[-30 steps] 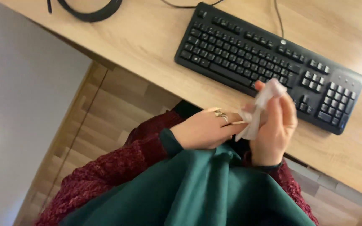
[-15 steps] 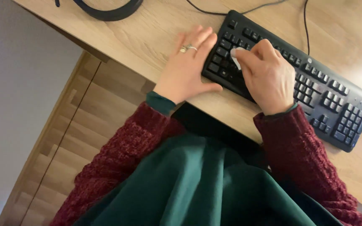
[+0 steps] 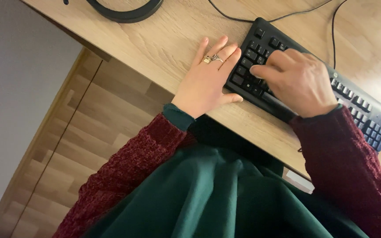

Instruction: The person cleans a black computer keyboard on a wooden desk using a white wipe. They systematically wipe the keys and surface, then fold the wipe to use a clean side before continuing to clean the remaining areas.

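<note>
My left hand (image 3: 208, 86) lies flat and open on the wooden desk (image 3: 164, 39), two rings (image 3: 211, 58) on one finger, touching the left end of the one black keyboard (image 3: 353, 103). My right hand (image 3: 298, 81) rests curled on its keys; whether it grips anything, I cannot tell. Two cables (image 3: 331, 26) run beyond.
</note>
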